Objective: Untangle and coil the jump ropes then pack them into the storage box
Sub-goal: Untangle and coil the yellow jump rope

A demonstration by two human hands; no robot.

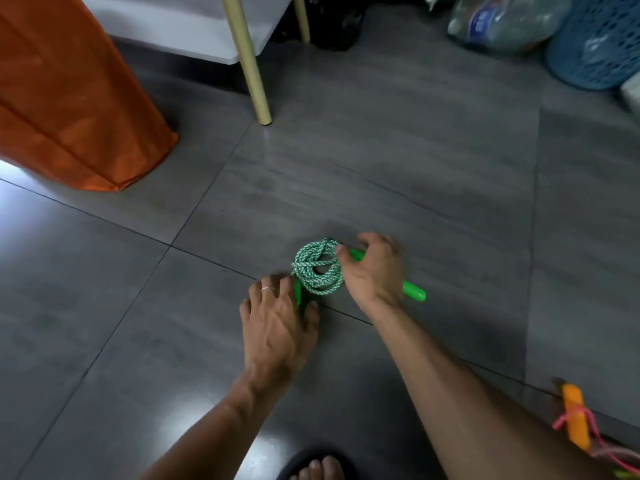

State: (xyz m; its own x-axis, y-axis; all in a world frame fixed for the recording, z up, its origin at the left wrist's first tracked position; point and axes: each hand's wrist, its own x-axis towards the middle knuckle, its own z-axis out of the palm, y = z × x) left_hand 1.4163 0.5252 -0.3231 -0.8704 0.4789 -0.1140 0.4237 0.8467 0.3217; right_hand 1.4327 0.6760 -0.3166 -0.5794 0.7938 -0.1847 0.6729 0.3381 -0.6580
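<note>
Toes in a dark sandal [317,467] poke in at the bottom edge, on the grey tiled floor [433,161]. At the lower right corner lies an orange handle [576,415] with pink cord [609,452] trailing from it, part of another jump rope. Farther out, both bare forearms reach to a green-and-white jump rope [317,268] wound into a small coil on the floor. The left hand [280,320], a ring on one finger, lies with fingers spread, its fingertips at the coil's near edge over one green handle [298,294]. The right hand [372,268] is curled over the coil's right side, thumb and fingers pinching the cord at the top; the second green handle [414,292] sticks out beneath its wrist. An orange fabric bag [69,98] stands far left, a pale furniture leg [247,64] behind, and a blue mesh basket [595,43] at the upper right.
</note>
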